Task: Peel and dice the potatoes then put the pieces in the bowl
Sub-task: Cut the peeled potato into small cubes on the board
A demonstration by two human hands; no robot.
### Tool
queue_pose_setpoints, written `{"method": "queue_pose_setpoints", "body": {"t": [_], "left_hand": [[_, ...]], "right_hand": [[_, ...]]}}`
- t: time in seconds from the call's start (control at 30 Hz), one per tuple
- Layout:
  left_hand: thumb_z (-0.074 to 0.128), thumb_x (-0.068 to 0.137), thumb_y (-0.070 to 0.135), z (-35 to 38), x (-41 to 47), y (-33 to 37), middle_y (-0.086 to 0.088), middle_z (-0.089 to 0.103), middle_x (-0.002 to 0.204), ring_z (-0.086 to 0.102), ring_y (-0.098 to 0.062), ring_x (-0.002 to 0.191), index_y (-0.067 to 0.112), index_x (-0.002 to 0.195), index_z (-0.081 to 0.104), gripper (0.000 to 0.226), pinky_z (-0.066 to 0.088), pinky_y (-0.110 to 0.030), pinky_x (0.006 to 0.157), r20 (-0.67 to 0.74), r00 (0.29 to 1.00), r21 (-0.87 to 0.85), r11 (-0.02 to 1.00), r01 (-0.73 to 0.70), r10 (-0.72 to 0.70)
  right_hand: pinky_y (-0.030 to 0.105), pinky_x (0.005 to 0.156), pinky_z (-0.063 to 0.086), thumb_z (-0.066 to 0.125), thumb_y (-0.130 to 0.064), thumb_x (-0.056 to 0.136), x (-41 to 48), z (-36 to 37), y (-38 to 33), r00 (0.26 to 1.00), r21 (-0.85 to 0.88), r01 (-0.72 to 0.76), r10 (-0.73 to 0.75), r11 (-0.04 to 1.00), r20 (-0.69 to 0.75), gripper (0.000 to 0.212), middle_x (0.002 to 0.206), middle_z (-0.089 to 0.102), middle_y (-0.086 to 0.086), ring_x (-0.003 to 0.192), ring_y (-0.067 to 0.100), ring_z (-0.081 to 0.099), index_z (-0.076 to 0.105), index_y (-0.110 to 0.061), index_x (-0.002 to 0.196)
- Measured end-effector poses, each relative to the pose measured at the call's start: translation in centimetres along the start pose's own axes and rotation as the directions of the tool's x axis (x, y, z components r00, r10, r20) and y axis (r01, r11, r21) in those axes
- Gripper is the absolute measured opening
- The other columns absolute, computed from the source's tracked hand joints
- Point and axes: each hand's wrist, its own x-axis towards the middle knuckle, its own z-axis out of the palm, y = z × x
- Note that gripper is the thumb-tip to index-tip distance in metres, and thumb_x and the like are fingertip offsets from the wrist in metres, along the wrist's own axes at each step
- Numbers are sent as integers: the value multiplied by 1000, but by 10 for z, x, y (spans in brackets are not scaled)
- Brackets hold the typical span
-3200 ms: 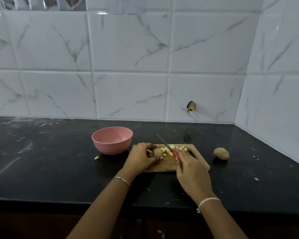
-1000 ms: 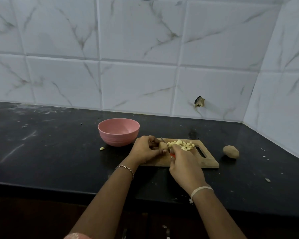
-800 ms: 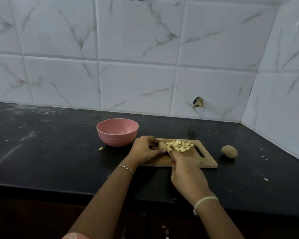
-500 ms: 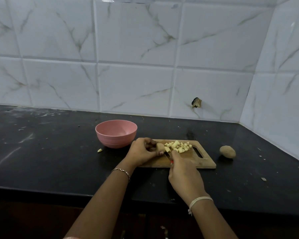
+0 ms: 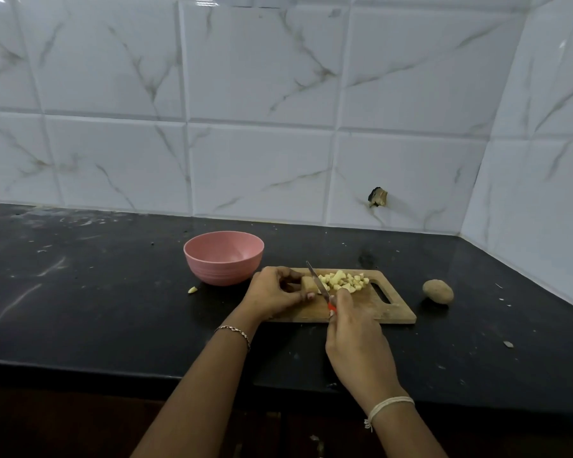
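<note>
A wooden cutting board [image 5: 387, 312] is seen lying on a black countertop [image 5: 113, 292], its handle slot turned to the right. On the board's left part a potato chunk [image 5: 308, 285] is pinched between the curled fingers and thumb of the left hand [image 5: 275, 292], which is rested at the board's left end. The right hand [image 5: 358, 335] is closed round the red handle of a knife [image 5: 317, 280], with 1 finger stretched forward toward the blade. The blade is angled up and away to the left, and it is set against the right face of the chunk. Just right of the blade, a heap of pale diced potato pieces [image 5: 344, 280] is gathered on the far middle of the board, close to the slot. A pink bowl [image 5: 224, 259] is stood upright on the countertop just beside the board's far left corner; whether the 2 touch cannot be told. 1 whole unpeeled potato [image 5: 438, 291] is laid on the countertop to the right of the board, apart from it. 1 stray pale scrap [image 5: 192, 289] is found on the countertop just left of the bowl's base. A thin bracelet [image 5: 234, 330] is worn on the left wrist and a white thread band [image 5: 389, 404] on the right wrist. Behind the countertop a wall of white marbled tiles [image 5: 262, 94] is seen, with a small dark broken hole [image 5: 377, 197] in 1 tile above the board's right end.
</note>
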Motion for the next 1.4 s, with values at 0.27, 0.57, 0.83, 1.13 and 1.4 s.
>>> {"method": "queue_pose_setpoints", "body": {"t": [0.27,0.57,0.83,1.13,1.4], "left_hand": [[88,68,31,1,2,0,3,74,104,66,-3,95,14,113,72,50,48,-10,79,-5,1000,-10,1000,23,-23],[87,71,25,-1,1,0,-1,74,104,65,-1,89,10,113,71,48,44,1,69,3,1000,-34,999,22,-22],[88,69,23,2,2,-1,-3,74,103,68,-5,93,8,113,70,50,49,-4,77,-4,1000,-50,999,11,-12],[87,71,24,1,3,-1,-6,74,107,69,-8,98,9,117,69,52,52,-15,86,23,999,-63,998,31,-30],[87,71,22,2,1,1,-5,74,105,68,-7,95,7,115,69,50,46,0,70,3,999,-74,996,47,-47]], "right_hand": [[20,58,46,46,-24,101,-2,1,0,999,-13,-26,27,1000,36,23,81,52,-10,68,4,54,36,-29,121],[26,64,52,44,-22,101,-2,1,-3,999,-31,14,-13,999,47,19,82,55,-8,72,6,56,40,-29,117],[21,54,37,47,-17,99,22,6,-2,998,47,17,-20,999,57,18,80,54,-8,71,7,53,49,-25,115],[26,58,48,47,-17,99,13,-4,7,992,143,24,-41,989,116,11,80,58,-6,68,8,57,51,-27,103],[22,53,36,47,-13,98,37,1,4,986,155,2,-29,988,167,9,75,56,-4,65,8,52,49,-21,95]]}}
